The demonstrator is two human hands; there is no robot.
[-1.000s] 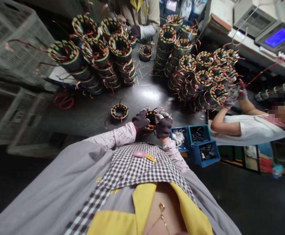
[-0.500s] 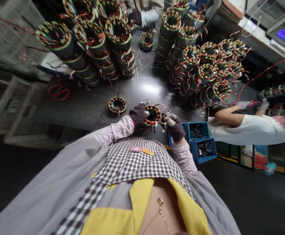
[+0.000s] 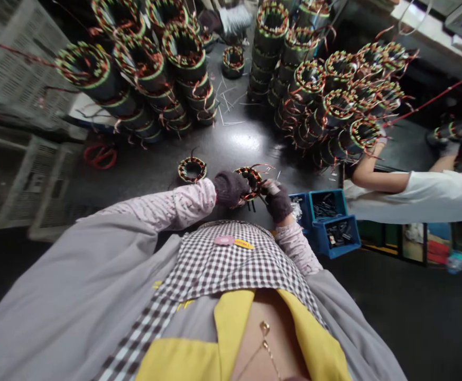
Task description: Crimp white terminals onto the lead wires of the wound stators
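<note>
A motor stator (image 3: pixel 253 173), a ring wound with copper wire, sits on the dark table close in front of me. Copper leads stick out at its far right, and dark sleeved leads hang from its near side. My left hand (image 3: pixel 231 189), in a dark glove, is closed on the stator's left side. My right hand (image 3: pixel 277 199), in a glove that bares the fingertips, is pinched at the stator's right edge; what lies between its fingers is too small to tell. A thin white stick-like piece rises beside it. Left of my left hand lies another stator (image 3: pixel 192 170).
Stacked stators (image 3: pixel 183 47) stand at the back left, and more stacks (image 3: pixel 340 106) at the right. Blue bins (image 3: pixel 336 235) with small dark parts sit right of my right hand. Red-handled scissors (image 3: pixel 100 156) lie at left. A co-worker's arm (image 3: pixel 381 180) reaches in from the right.
My right hand has moved in to the stator's right edge. My left hand has turned further over the stator's left side. The whole view has shifted slightly.
</note>
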